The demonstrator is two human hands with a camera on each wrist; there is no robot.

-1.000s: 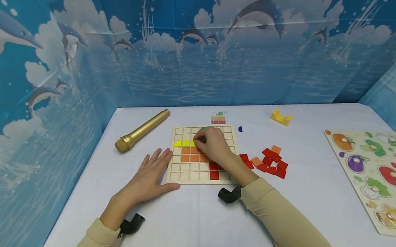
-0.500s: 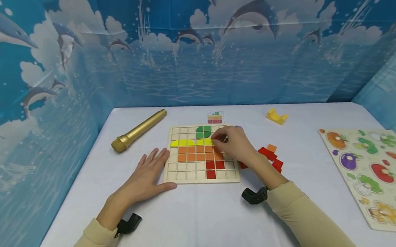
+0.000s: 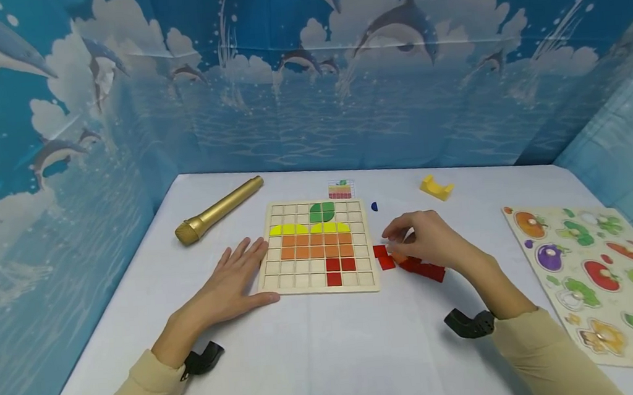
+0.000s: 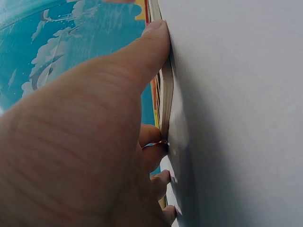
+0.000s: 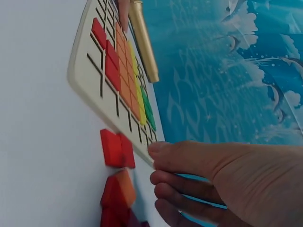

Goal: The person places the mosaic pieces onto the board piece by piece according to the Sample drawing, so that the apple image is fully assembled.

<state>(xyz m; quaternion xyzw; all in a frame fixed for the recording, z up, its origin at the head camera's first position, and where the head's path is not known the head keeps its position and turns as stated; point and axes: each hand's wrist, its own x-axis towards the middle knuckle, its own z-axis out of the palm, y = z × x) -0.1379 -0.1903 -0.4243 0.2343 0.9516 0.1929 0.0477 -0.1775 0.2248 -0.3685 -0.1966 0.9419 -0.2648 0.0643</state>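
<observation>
Two hands low in frame: left hand point(image 3: 233, 283) flat on desk point(image 3: 329, 358), fingers straight, touching grid board point(image 3: 361, 248) edge at centre. Right hand point(image 3: 428, 241) loosely curled over loose red tiles point(image 3: 425, 269) right of board, grip unclear. Gold microphone point(image 3: 218, 210) farther, upper left.

A white table point(image 3: 318, 358) is walled by a blue dolphin backdrop point(image 3: 342, 96) at the back and both sides. The near strip of table, between the two sleeves, is left bare. The middle is taken up by a wooden grid board point(image 3: 360, 243), with the left hand point(image 3: 234, 284) laid flat against its left edge. Just right of the board, loose red and orange tiles point(image 3: 411, 264) are scattered under the right hand point(image 3: 426, 241). The far left is crossed by a gold microphone point(image 3: 218, 210). A fruit puzzle board point(image 3: 596, 281) fills the right side. A small card point(image 3: 341, 190), a blue piece point(image 3: 374, 206) and a yellow block point(image 3: 435, 187) lie behind the board.
</observation>
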